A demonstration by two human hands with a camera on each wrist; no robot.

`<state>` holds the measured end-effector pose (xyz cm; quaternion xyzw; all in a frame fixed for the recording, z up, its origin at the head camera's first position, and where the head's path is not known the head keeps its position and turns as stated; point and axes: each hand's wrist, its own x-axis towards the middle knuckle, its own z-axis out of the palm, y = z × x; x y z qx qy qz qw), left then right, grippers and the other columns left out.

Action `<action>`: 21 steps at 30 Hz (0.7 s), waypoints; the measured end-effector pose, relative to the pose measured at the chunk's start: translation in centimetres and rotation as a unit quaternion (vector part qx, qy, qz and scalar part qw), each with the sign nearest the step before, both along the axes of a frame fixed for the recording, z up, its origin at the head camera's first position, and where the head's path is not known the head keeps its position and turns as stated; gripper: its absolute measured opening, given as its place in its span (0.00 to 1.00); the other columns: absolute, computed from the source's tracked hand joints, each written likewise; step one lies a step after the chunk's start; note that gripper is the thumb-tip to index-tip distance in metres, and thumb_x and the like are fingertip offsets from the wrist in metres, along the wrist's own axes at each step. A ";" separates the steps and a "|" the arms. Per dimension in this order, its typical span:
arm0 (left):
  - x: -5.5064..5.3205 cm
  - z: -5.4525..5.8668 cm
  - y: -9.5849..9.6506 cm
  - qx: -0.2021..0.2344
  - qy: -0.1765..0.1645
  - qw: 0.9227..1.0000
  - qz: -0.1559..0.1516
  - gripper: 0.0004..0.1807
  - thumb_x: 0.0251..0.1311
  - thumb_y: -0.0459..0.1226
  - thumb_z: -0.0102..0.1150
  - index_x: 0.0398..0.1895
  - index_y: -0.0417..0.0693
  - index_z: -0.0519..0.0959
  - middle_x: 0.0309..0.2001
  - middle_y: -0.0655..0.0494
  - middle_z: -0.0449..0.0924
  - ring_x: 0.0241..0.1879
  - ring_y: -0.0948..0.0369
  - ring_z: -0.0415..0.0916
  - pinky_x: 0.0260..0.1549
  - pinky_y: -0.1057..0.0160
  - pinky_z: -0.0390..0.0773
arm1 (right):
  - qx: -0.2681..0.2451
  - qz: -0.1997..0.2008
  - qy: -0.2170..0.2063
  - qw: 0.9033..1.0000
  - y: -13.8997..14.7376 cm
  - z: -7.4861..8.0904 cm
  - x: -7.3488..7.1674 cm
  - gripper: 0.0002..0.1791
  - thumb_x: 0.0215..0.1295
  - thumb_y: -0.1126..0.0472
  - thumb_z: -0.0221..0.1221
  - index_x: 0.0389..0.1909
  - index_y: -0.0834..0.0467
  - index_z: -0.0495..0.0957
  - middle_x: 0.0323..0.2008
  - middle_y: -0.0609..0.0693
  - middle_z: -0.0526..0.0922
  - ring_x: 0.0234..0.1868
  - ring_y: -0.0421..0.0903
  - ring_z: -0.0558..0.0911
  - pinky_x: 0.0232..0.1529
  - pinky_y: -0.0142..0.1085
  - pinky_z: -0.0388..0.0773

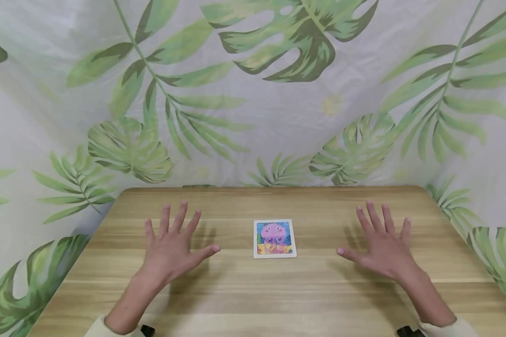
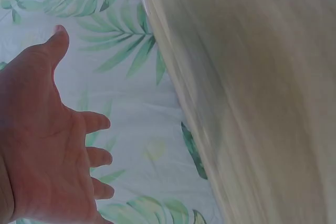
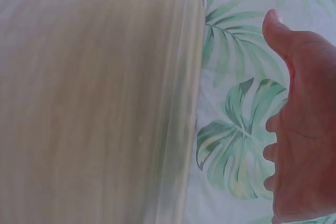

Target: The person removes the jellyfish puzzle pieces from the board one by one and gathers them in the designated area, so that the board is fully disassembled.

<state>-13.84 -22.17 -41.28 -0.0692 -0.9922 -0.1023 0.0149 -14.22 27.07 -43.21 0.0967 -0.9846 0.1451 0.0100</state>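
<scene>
A small square picture (image 1: 275, 238) with a white border and a pink cartoon jellyfish on blue lies flat on the wooden table (image 1: 274, 295). To its left, my left hand (image 1: 173, 250) is held above the table with fingers spread, holding nothing. My right hand (image 1: 381, 250) hovers on the other side of the picture, its fingers also spread and free of any object. Both thumbs point inward and touch nothing. In the left wrist view the left palm (image 2: 47, 145) is bare, and the right palm (image 3: 310, 135) is bare in the right wrist view.
A pale cloth (image 1: 278, 117) printed with green leaves hangs behind the table and along its sides. The table's far edge runs just beyond the fingertips. Dark wrist straps (image 1: 147, 330) show at the bottom, beside light sleeves (image 1: 449, 327).
</scene>
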 end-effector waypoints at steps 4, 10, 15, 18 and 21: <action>0.0 -0.1 0.8 0.004 0.008 1.000 -0.011 0.59 0.61 0.80 0.52 0.87 0.55 0.59 0.89 0.42 0.42 0.86 0.32 0.29 0.73 0.17 0.28 | 0.002 0.004 0.004 1.000 -0.7 0.0 -0.4 0.67 0.64 0.21 0.60 0.89 0.57 0.43 0.88 0.60 0.37 0.87 0.70 0.33 0.71 0.82 0.19; -0.2 -0.1 2.6 -0.004 0.028 0.999 -0.035 0.57 0.61 0.78 0.55 0.85 0.56 0.63 0.88 0.45 0.48 0.87 0.34 0.37 0.76 0.19 0.35 | 0.000 0.018 0.016 1.000 -2.0 0.0 -1.3 0.66 0.62 0.20 0.61 0.88 0.56 0.48 0.88 0.60 0.46 0.88 0.68 0.44 0.73 0.83 0.28; -0.6 -0.3 3.9 -0.009 0.022 0.997 -0.068 0.54 0.61 0.75 0.59 0.84 0.57 0.65 0.87 0.46 0.53 0.86 0.36 0.43 0.76 0.19 0.40 | -0.009 0.036 0.022 0.999 -3.3 0.0 -2.0 0.65 0.61 0.21 0.63 0.86 0.59 0.54 0.86 0.62 0.53 0.86 0.68 0.50 0.73 0.83 0.32; -0.8 -0.4 4.6 -0.008 0.019 0.996 -0.089 0.52 0.63 0.73 0.61 0.83 0.56 0.67 0.86 0.47 0.55 0.86 0.36 0.46 0.76 0.19 0.43 | -0.010 0.045 0.027 0.999 -4.0 0.0 -2.3 0.63 0.62 0.22 0.64 0.85 0.60 0.57 0.85 0.63 0.56 0.85 0.69 0.53 0.74 0.83 0.35; -0.9 -0.6 5.1 -0.002 0.018 0.994 -0.107 0.49 0.64 0.69 0.64 0.82 0.55 0.69 0.86 0.46 0.57 0.85 0.36 0.49 0.76 0.20 0.45 | -0.013 0.056 0.025 0.998 -4.7 0.0 -2.7 0.62 0.62 0.25 0.66 0.84 0.61 0.58 0.85 0.64 0.57 0.85 0.69 0.55 0.75 0.82 0.39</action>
